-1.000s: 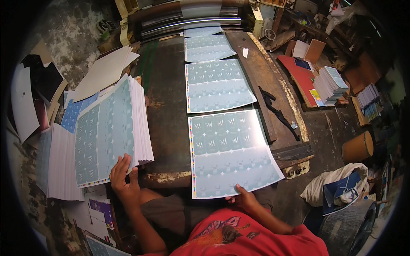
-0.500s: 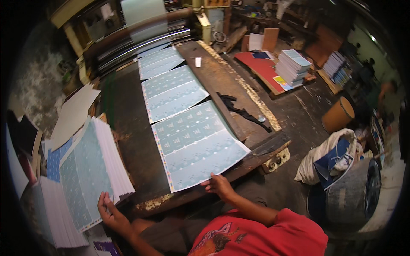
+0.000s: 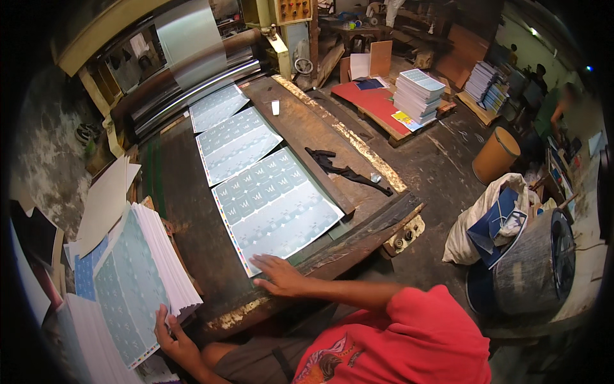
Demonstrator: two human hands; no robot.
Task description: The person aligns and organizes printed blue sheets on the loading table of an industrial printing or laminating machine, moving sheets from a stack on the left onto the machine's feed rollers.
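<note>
The nearest pale blue-green printed sheet [image 3: 275, 205] lies flat at the near end of a long table, with a strip of colour patches down its left edge. My right hand [image 3: 280, 275] is open over that sheet's near left corner, fingers spread and fingertips at its edge. Farther sheets [image 3: 236, 144] run in a row back to the rollers. At the lower left, a tall stack of similar printed sheets [image 3: 131, 281] leans with its white edges fanned. Beside the stack's near right corner is my left hand [image 3: 176, 339], fingers extended and apart; whether it touches the paper I cannot tell.
A machine with metal rollers [image 3: 192, 89] stands at the table's far end. On the table's right side are a white cup [image 3: 275, 107] and a black cloth strip [image 3: 348, 171]. A paper stack [image 3: 416, 99], a brown drum [image 3: 496, 155] and a white sack [image 3: 470, 227] stand to the right.
My right hand has moved left along the nearest sheet's near edge to its left corner, fingers now spread. My left hand stays by the stack. The whole view has shifted slightly.
</note>
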